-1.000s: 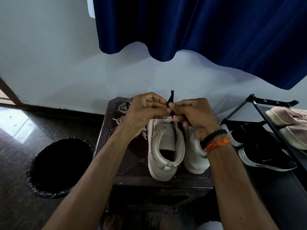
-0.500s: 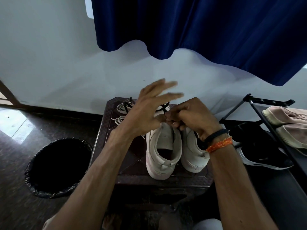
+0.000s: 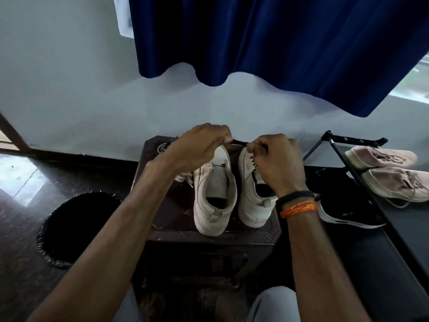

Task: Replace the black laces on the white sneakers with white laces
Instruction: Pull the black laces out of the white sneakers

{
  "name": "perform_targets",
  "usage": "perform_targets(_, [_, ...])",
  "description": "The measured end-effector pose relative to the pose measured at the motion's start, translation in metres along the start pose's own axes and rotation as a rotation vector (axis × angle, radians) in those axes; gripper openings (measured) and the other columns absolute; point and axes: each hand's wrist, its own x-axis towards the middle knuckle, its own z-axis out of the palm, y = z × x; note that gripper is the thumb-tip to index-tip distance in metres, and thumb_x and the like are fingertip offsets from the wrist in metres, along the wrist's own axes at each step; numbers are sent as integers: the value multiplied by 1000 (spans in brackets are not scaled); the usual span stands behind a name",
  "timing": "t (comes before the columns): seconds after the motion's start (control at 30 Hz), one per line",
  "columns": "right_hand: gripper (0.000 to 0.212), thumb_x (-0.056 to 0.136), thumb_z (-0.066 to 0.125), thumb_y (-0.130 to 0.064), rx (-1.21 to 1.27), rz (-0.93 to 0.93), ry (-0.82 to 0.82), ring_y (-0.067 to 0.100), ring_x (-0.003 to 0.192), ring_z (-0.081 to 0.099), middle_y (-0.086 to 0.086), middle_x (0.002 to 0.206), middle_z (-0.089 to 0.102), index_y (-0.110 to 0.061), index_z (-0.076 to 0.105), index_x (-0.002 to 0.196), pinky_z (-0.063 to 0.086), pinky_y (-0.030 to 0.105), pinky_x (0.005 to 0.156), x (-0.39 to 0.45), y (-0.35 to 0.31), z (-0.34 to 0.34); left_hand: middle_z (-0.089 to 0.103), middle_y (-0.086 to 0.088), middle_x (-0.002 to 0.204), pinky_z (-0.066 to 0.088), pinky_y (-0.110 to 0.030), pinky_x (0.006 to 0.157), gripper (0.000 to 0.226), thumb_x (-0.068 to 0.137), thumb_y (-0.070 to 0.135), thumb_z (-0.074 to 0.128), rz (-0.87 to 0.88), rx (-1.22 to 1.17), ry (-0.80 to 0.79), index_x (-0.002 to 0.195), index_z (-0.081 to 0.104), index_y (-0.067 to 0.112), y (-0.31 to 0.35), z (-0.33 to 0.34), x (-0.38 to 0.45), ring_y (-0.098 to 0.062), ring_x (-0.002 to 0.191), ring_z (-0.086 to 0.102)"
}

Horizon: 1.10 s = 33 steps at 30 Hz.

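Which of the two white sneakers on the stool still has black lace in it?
The right-hand sneaker, under the right hand: black lace shows along its opening. The left one shows none.

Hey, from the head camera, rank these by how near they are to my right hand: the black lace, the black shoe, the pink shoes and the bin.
From the right hand:
1. Black lace: pinched in its fingers, stretched leftward.
2. Black shoe: just right of the wrist, on the rack.
3. Pink shoes: farther right, on the rack.
4. Bin: far left, on the floor.
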Motion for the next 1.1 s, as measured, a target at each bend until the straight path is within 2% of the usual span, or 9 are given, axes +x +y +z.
perform_targets(0.1, [27,93,53,-2,-39,39,144,20,95,71,-3,101,78,-11,78,91,46,23,74,-3,9,-10,55,12,73,34,-17,62,28,109,23,42,-19,16,-37,99,67,16,10,-21,14,-3,65,48])
perform_targets(0.2, [25,92,53,-3,-29,57,219,27,96,71,2,100,78,-10,77,91,55,33,83,-5,19,-19,57,7,74,36,-23,63,29,108,26,43,-1,103,-76,99,69,18,14,-48,23,-9,65,48])
perform_targets(0.33, [24,91,56,-3,-21,31,93,32,95,70,8,98,78,-12,78,95,48,30,74,-15,19,-16,62,8,81,42,-28,70,32,107,31,46,-36,200,-104,90,67,14,18,-80,30,-11,77,57])
perform_targets(0.47, [21,97,60,-9,36,-91,-28,34,94,66,15,97,75,-12,77,109,30,23,65,-34,2,-5,60,5,78,38,-26,67,37,106,39,47,-29,199,-76,85,65,15,42,-100,37,-12,72,55])
perform_targets(0.6, [15,97,58,-18,47,-77,-71,37,89,63,3,75,61,-13,69,89,48,39,71,-44,-11,3,65,-3,76,41,-19,63,36,99,44,59,-15,106,-75,80,66,15,77,-114,41,-10,65,54])
perform_targets(0.77, [22,95,53,-22,83,29,-68,37,95,65,9,96,75,-14,73,90,53,45,82,-55,-18,1,59,-6,66,38,-10,55,43,90,45,70,38,122,-93,75,65,6,120,-147,40,-10,59,50])
perform_targets(0.9, [24,91,48,-23,95,83,-77,33,87,65,6,89,73,-15,69,80,54,44,80,-63,-22,-5,64,-17,75,44,-18,62,46,91,48,68,109,146,-90,80,68,3,155,-175,40,-17,65,55])
perform_targets(1.03, [23,95,53,-20,137,124,-73,31,87,65,8,87,73,-9,70,82,52,38,81,-72,-27,-12,70,-15,81,55,-50,83,54,93,57,62,140,219,-73,84,70,5,185,-200,44,-38,82,64])
perform_targets(1.1, [23,96,56,-21,152,141,-76,28,86,65,7,86,73,-9,70,82,51,35,78,-74,-29,-15,72,-8,82,54,-54,85,52,96,53,61,149,230,-71,85,69,2,197,-208,45,-40,84,64])
